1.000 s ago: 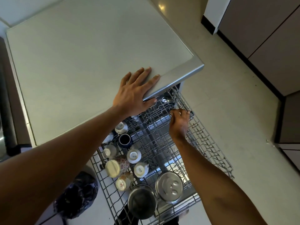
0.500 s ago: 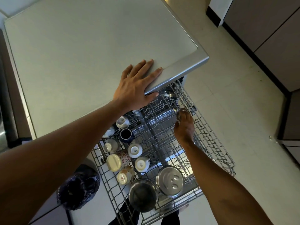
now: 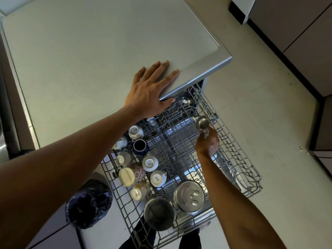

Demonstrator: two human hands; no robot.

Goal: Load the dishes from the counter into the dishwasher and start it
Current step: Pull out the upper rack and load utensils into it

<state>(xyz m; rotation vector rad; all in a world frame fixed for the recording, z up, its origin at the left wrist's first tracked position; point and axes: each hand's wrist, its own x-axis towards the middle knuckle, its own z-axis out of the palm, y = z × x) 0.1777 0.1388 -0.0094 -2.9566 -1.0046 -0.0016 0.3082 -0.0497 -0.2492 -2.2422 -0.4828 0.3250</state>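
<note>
The dishwasher's upper wire rack (image 3: 239, 155) is pulled out below the counter (image 3: 89, 60). My left hand (image 3: 150, 90) lies flat on the counter's front edge, fingers spread. My right hand (image 3: 206, 142) hovers over the rack's middle right and grips a small steel ladle (image 3: 202, 123) by its handle, bowl pointing away. Several upturned white cups (image 3: 150, 163), a dark blue cup (image 3: 139, 146) and a floral mug (image 3: 132, 174) fill the rack's left side. Two steel pots (image 3: 159, 212) sit at the near edge.
Another steel utensil (image 3: 186, 100) lies at the rack's far end under the counter lip. A dark plastic bag (image 3: 89, 203) sits on the floor at left. Tiled floor (image 3: 269, 105) and brown cabinets (image 3: 296, 33) lie to the right. My feet show beneath the rack.
My right hand has drawn back toward me from the rack's far end, and the steel ladle now shows in its grip. My left hand stays on the counter edge.
</note>
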